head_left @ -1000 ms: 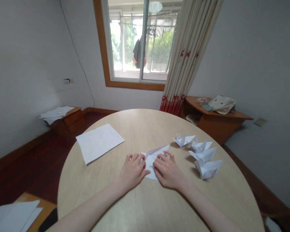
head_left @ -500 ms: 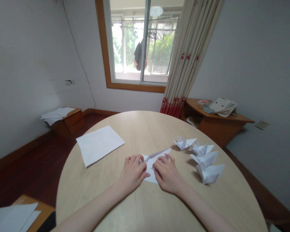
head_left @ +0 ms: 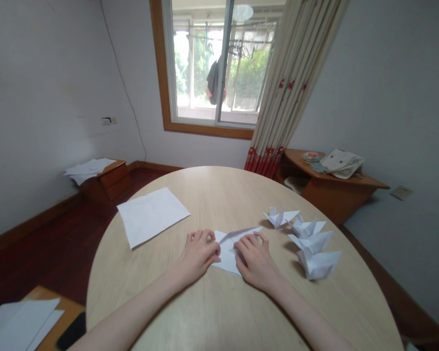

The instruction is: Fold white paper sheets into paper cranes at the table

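A partly folded white paper point(head_left: 229, 246) lies on the round wooden table point(head_left: 219, 195) in front of me. My left hand point(head_left: 198, 252) rests on its left side with fingers curled, thumb and fingertips pressing the sheet. My right hand point(head_left: 255, 257) presses the right part, fingers bent down onto a raised flap point(head_left: 246, 230). Both hands touch the same paper and nearly meet over its middle.
Several finished white paper figures point(head_left: 307, 239) stand in a row to the right. A flat white sheet point(head_left: 151, 214) lies at the left of the table. More sheets point(head_left: 18, 324) rest on a stand at bottom left. A wooden side table point(head_left: 332, 180) stands at right.
Both hands stay on the paper. My left thumb has drawn in from the sheet's middle. The view has shifted slightly.
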Demonstrator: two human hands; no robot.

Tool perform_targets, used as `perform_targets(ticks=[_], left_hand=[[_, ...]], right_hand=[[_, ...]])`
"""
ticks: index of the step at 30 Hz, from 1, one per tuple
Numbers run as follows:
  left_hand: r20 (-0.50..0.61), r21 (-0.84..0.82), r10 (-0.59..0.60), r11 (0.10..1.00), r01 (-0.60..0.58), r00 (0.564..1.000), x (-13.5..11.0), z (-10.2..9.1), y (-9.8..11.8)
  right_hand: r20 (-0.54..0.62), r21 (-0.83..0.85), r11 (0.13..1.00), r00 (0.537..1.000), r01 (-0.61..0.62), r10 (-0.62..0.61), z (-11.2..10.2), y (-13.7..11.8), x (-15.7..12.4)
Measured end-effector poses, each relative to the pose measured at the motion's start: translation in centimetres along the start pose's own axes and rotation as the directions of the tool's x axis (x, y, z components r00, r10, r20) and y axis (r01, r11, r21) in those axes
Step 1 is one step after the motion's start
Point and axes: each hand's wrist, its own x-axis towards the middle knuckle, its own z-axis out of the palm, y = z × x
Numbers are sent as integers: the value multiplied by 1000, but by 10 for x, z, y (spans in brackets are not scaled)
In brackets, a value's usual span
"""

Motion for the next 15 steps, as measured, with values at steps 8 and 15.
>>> perform_targets(ticks=[8,15], left_hand=[[-16,7,41,999,-41,999,2,-1,-4],[-40,8,45,999,-45,998,3,3,-8]], right_hand=[[-25,45,999,999,22,-21,1,5,0],[-38,20,999,998,49,-48,3,7,-1]])
